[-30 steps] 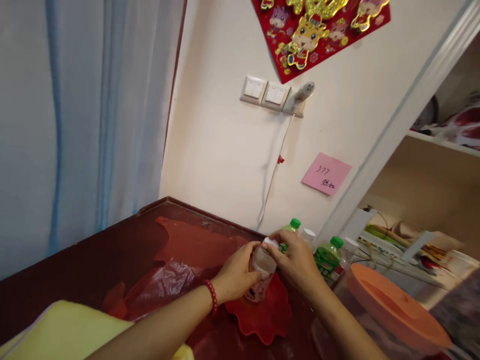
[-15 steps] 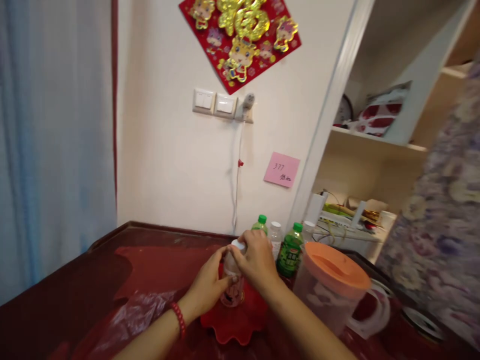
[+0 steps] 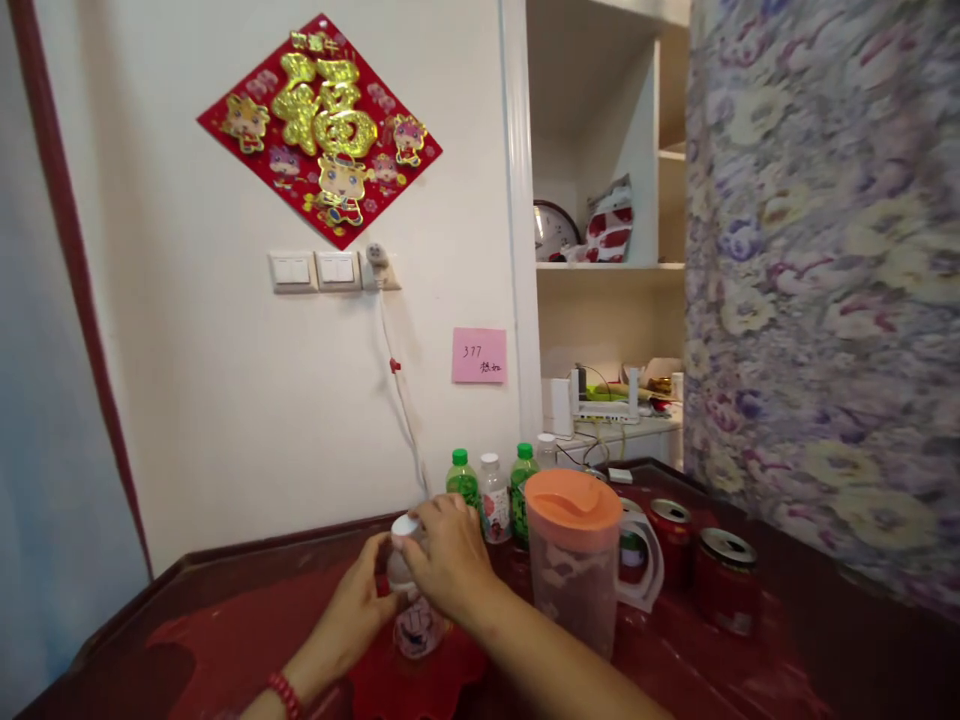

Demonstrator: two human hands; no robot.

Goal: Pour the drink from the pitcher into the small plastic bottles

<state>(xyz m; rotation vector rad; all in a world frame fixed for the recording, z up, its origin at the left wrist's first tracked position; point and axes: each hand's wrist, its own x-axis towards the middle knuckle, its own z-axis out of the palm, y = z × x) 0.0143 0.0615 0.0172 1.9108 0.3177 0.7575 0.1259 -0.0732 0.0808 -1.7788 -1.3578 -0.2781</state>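
A clear plastic bottle with a white cap stands upright on a red, wavy-edged tray. My left hand, below a red bead bracelet, is closed round the bottle's upper body. At the top, my right hand grips the white cap with thumb and fingers. The cap sits on the bottle's neck. Part of the bottle's right side is hidden by my right hand.
Right of my hands stands a clear pitcher with an orange lid. Behind are a green-capped bottle, a white-capped bottle and others. Red cans stand farther right. The wall rises behind the table.
The view has turned right and levelled, so everything sits farther left and more cans show. Both hands stay on the bottle and its cap.
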